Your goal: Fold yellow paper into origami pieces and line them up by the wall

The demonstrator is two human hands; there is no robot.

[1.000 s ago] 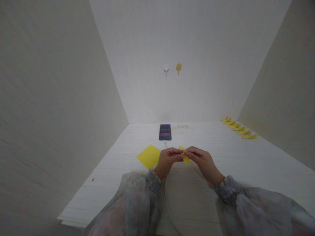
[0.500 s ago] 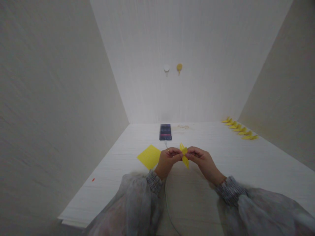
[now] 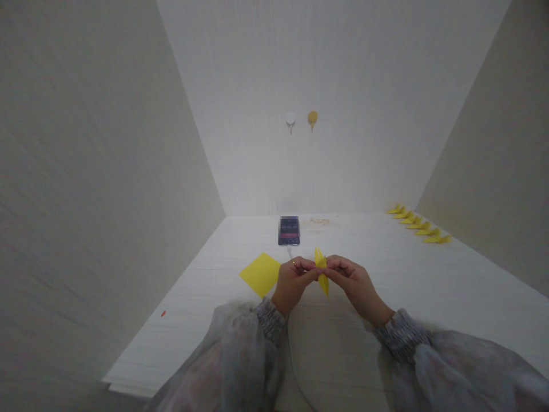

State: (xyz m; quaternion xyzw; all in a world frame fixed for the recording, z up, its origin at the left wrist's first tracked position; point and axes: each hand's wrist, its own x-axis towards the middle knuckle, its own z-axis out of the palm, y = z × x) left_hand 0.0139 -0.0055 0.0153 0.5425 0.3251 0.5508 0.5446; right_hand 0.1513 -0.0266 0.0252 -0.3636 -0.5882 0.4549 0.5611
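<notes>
Between my two hands is a yellow folded paper piece, with pointed ends toward the wall and toward me. My left hand is closed, its thumb and fingers pinching the left side of the piece. From the right, my right hand pinches it the same way; the fingertips of both hands nearly meet at its middle. A flat yellow paper sheet lies on the white table just left of my left hand, which overlaps its right corner.
At the far right edge stands a slanting row of several yellow folded paper figures. Behind my hands lies a phone with a white cable running toward me. A small red bit is at left. Two hooks are on the wall.
The folded paper has turned slightly and looks narrower between my fingers, its sides closer together. Both hands stay in nearly the same place.
</notes>
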